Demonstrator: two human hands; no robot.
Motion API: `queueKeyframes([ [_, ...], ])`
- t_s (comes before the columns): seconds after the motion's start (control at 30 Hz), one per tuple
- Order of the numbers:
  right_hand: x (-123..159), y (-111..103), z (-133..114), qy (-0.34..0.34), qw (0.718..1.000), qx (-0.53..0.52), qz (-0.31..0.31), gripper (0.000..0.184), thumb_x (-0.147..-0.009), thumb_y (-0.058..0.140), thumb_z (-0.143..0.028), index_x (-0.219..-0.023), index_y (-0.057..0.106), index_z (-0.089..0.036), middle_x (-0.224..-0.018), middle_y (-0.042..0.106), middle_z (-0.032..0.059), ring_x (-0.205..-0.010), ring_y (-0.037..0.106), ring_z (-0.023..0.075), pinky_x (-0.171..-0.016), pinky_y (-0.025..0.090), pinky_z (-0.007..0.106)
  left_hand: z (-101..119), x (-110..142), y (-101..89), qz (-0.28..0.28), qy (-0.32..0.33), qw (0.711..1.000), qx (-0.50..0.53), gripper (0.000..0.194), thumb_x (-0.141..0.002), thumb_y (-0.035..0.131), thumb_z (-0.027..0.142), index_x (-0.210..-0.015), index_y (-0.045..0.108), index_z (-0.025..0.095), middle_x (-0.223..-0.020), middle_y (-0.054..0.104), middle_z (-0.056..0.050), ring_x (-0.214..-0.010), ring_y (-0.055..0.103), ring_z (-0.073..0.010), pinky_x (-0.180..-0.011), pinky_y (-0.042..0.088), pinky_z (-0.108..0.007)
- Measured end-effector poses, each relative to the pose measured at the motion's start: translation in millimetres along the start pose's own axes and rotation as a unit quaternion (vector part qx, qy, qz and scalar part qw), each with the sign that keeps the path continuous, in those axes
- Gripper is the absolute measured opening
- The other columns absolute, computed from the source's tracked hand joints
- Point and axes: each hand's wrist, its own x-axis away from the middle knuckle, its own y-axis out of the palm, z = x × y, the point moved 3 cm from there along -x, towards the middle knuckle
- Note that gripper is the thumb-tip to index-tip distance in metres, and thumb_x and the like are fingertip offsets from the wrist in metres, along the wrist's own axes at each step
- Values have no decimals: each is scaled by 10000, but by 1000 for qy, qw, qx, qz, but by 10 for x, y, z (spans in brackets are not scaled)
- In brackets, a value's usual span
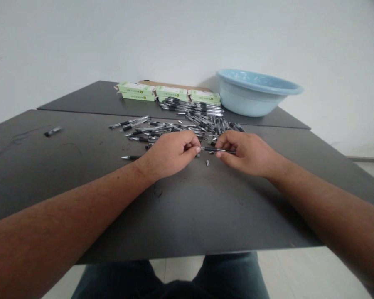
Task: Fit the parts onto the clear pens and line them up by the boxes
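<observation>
Basin [251, 99], boxes [137, 88], contents unclear, beyond pen [210, 149] in hand [247, 153]

pens [202, 109] mid tbl [187, 216] | boxes [137, 88] bhd pens | basin [249, 101] R of boxes | loose pc [52, 131] well L of pens

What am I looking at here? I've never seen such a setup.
There is no machine here: one person works bare-handed, seen from a camera worn on the head, looking forward and down. The right hand holds a slim pen with a black grip; the left hand pinches at its left end. On the dark grey flat table lie clear plastic pens with black grips and small silver cone-shaped tips. Farther back are light green rectangular cartons and a round pale blue plastic basin.
</observation>
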Motion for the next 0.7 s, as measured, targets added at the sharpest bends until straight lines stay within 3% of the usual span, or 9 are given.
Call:
queueKeyframes([
  [0.13,-1,23,-12,-37,998,44,-28,279,-1026,507,-353,-928,714,-193,-831,761,61,-761,687,202,-707,437,308,-9,-2,8,-3,4,1000,-2,91,-935,646,231,-898,712,181,-798,717,16,-734,652,-142,-690,443,-270],
  [0.3,3,8,12,6,1000,-5,-2,188,-947,649,-366,-1019,694,-198,-840,764,32,-735,688,187,-681,444,283,-16,-3,4,-2,3,1000,-4,91,-936,646,235,-905,713,182,-787,714,19,-720,647,-140,-689,444,-270],
  [0.47,-9,12,-13,-15,999,24,-32,327,-1049,464,-381,-888,688,-205,-765,735,45,-696,661,192,-683,425,304,-6,-4,1,-6,3,1000,-7,91,-927,644,233,-900,715,183,-805,723,9,-747,660,-149,-699,445,-277],
  [0.6,-4,5,-1,6,1000,-5,-10,184,-956,621,-351,-1026,693,-196,-814,755,26,-711,680,181,-677,438,282,-1,-2,-5,-6,-4,1000,-12,97,-931,642,245,-907,712,182,-804,727,9,-739,659,-150,-698,446,-279],
  [0.7,3,17,-5,-19,999,26,-23,226,-995,559,-364,-928,699,-199,-813,756,46,-731,677,193,-688,432,295,-2,1,-6,-8,-3,1000,-11,103,-931,637,248,-906,715,186,-816,732,7,-755,666,-154,-705,451,-281],
])
